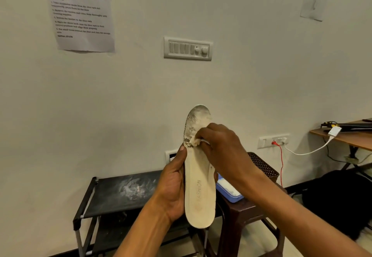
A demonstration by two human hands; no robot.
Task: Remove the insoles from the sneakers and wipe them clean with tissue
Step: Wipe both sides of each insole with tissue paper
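Ahead of you is a pale wall (241, 85), and low against it stands a black shoe rack (112, 192) whose top shelf is smeared with whitish dust. Just to its right is a dark brown stool (247, 212); farther right, a black bag (338, 200) sits on the floor beneath a wooden table (342, 136). A printed sheet (80, 13) is stuck high on the wall at the left, with a switch panel (188, 48) to its right. A perforated brown basket (263, 166) shows behind your right wrist, on the stool's far side. You hold the cream insole (199, 196) upright in front of the rack and stool, toe up and heel down, the printed side facing you, with the toe area grey with dirt. Your left hand (173, 186) grips it along the left edge, the thumb lying on the front and the fingers wrapped behind. Your right hand (221, 146) is curled, its fingers pinching a wad of tissue (196, 141) and pressing it against the insole just below the dirty toe. A blue tissue box (229, 191) rests on the stool, partly hidden by the insole. A wall socket (273, 140) near the table has a red cable (281, 164) and a white cable (310, 152) plugged in.
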